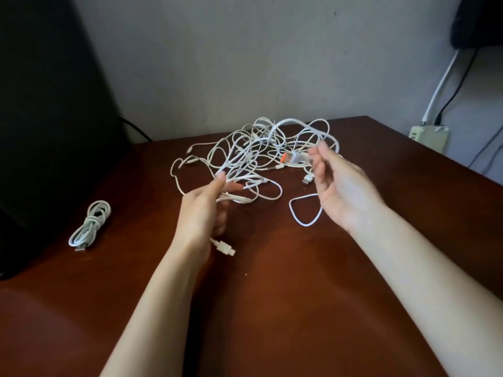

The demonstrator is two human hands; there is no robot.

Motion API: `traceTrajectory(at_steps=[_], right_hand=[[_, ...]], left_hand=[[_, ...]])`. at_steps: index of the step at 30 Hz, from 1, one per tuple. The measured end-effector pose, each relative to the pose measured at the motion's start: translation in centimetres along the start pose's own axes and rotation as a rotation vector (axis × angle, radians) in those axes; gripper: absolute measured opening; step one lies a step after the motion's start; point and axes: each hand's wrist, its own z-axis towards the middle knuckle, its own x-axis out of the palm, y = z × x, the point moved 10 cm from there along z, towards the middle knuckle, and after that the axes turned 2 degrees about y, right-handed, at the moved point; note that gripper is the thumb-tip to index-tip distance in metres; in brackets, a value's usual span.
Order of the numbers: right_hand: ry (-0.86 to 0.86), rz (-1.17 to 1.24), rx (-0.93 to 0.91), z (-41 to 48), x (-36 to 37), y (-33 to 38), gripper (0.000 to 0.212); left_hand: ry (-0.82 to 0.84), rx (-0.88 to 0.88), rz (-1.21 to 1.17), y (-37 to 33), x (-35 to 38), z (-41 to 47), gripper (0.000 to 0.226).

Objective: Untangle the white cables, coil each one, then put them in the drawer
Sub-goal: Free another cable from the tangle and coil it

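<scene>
Head view of a dark reddish-brown wooden desk (272, 281) against a grey wall.

(a) A loose tangle of thin white cables (261, 151) lies at the far centre of the desk, its loops spreading left and right.

(b) The left hand (206, 205) is raised just above the near edge of the tangle. Its fingers are curled round several strands, with the thumb and forefinger pinching one. A short white connector end (224, 247) hangs below its palm.

(c) The right hand (337, 186), palm turned inward, is blurred. Its fingertips appear to pinch the rear of an orange-tipped white plug (292, 158) at the right side of the tangle.

(d) A silver USB plug (307, 180) and a single open cable loop (304, 210) lie on the desk just beside this hand.

(e) One coiled and knotted white cable (89, 225) rests apart at the near left, close to a large black panel (49, 104).

(f) A cream-coloured power strip (430, 137) sits against the wall at far right.
</scene>
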Motion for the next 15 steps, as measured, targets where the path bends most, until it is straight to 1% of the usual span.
traceTrajectory(at_steps=[2, 4, 7, 8, 10, 11, 13, 14, 15], right_hand=[[-0.088, 0.186, -0.019, 0.7, -1.5, 0.4, 0.019], [-0.178, 0.315, -0.078, 1.1, -2.8, 1.3, 0.018], [-0.323, 0.446, -0.154, 1.4, -5.2, 2.6, 0.011], [-0.366, 0.435, -0.171, 1.4, -5.9, 3.0, 0.010], [-0.449, 0.312, -0.172, 1.3, -7.1, 3.7, 0.003], [-0.466, 0.251, -0.167, 1.2, -7.2, 3.9, 0.008], [-0.482, 0.195, -0.178, 1.0, -7.2, 4.4, 0.034], [-0.466, 0.174, -0.185, 1.0, -6.9, 4.7, 0.038], [-0.436, 0.152, -0.181, 1.0, -6.4, 4.7, 0.034]], left_hand=[[0.006, 0.035, 0.069, -0.3, 0.1, -0.2, 0.025], [-0.024, 0.066, 0.138, -0.4, -0.2, -0.4, 0.017], [-0.080, 0.100, 0.228, -0.6, -0.7, -0.4, 0.020], [-0.099, 0.111, 0.252, -0.7, -0.9, -0.4, 0.022], [-0.135, 0.133, 0.277, -0.9, -1.4, -0.4, 0.023], [-0.148, 0.143, 0.274, -0.9, -1.6, -0.4, 0.022], [-0.168, 0.152, 0.262, -0.9, -1.9, -0.4, 0.020], [-0.176, 0.156, 0.255, -1.0, -2.0, -0.4, 0.018], [-0.184, 0.163, 0.247, -1.1, -2.1, -0.4, 0.015]])
